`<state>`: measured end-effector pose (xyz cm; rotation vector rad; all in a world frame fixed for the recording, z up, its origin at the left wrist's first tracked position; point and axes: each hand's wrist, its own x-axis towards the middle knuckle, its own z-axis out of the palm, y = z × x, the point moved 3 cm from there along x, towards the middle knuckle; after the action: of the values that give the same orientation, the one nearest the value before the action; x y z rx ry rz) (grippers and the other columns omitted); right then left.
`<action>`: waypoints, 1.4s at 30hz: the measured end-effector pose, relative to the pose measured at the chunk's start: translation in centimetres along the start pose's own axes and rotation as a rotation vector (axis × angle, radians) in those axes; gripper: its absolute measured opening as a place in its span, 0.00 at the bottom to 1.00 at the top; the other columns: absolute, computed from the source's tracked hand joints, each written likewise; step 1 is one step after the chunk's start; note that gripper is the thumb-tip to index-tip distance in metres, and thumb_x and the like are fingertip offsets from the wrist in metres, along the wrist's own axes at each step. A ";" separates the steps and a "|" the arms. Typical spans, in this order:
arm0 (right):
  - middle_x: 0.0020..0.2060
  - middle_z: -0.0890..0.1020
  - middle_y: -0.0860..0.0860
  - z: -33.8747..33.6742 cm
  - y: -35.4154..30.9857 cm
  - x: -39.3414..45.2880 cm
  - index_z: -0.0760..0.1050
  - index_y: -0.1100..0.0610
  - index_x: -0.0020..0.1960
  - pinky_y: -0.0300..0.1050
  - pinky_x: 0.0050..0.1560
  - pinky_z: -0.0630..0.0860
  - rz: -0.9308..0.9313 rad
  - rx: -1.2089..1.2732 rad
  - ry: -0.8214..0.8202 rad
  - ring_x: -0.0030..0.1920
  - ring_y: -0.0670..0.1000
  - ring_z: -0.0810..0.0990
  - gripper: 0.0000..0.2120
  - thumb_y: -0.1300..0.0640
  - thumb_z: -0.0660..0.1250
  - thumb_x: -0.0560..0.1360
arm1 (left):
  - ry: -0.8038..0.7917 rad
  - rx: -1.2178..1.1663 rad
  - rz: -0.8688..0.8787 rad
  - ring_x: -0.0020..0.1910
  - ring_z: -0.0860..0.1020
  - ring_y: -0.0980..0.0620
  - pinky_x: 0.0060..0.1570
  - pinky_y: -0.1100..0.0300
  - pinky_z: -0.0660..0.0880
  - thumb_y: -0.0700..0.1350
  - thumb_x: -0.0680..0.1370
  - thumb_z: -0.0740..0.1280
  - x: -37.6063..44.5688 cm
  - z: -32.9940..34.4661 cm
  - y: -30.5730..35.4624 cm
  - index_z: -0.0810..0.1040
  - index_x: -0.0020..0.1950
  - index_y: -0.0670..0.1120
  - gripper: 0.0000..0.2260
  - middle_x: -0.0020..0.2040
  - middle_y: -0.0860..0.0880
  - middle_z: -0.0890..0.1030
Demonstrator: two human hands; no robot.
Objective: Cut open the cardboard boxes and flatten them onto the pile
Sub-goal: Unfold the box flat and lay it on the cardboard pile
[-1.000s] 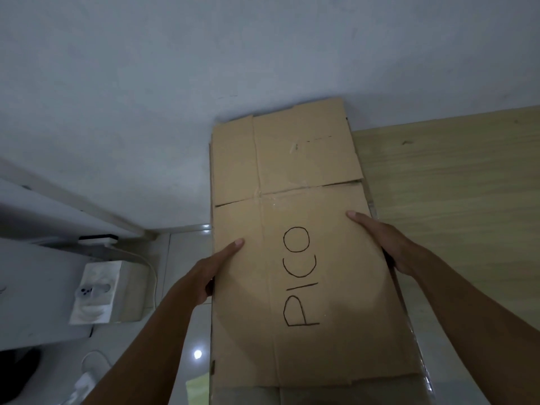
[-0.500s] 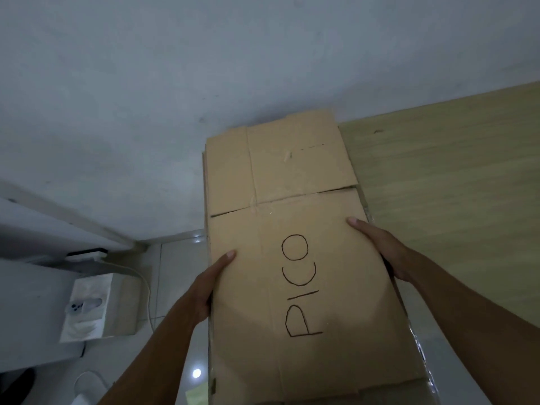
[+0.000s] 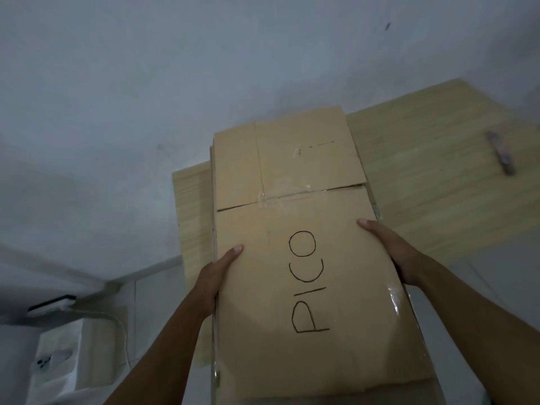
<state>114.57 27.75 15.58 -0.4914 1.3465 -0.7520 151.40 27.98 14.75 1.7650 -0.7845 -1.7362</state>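
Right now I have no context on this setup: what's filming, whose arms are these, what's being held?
There is no machine here. One wide-angle camera worn on a person's head looks forward and down at their own bare arms. The left hand and right hand grip the two long edges of a flattened cardboard box with PICO handwritten on it, thumbs on top. More flattened cardboard shows at its edges. Behind it are a light wooden board and a grey wall. A white tissue box sits at lower left.

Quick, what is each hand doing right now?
Left hand: holds the left edge of the flattened cardboard box marked PICO, thumb on top.
Right hand: holds its right edge, thumb on top.
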 end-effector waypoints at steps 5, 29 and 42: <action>0.54 0.85 0.60 -7.7 -2.8 -3.0 0.82 0.57 0.61 0.50 0.49 0.80 -0.085 0.070 0.053 0.49 0.58 0.86 0.27 0.38 0.72 0.71 | -0.064 0.012 0.050 0.53 0.85 0.43 0.61 0.44 0.79 0.66 0.59 0.80 0.0 8.6 3.6 0.85 0.58 0.44 0.35 0.53 0.42 0.86; 0.50 0.87 0.56 -64.4 -22.1 -5.6 0.81 0.59 0.61 0.56 0.56 0.82 -0.266 -0.045 0.340 0.50 0.58 0.87 0.41 0.29 0.77 0.61 | -0.176 0.072 0.135 0.52 0.85 0.41 0.60 0.41 0.79 0.68 0.52 0.82 6.7 68.2 16.7 0.84 0.59 0.43 0.43 0.52 0.42 0.86; 0.54 0.85 0.58 -93.3 -32.0 1.8 0.81 0.55 0.62 0.56 0.58 0.80 -0.207 -0.091 0.280 0.55 0.60 0.84 0.29 0.34 0.68 0.74 | -0.023 0.049 0.158 0.43 0.87 0.47 0.46 0.52 0.84 0.66 0.58 0.82 12.5 97.7 21.5 0.83 0.55 0.41 0.37 0.46 0.45 0.87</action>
<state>16.96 14.29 20.40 -0.6218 1.6115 -0.9594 52.99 6.29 19.23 1.6690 -0.9566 -1.6483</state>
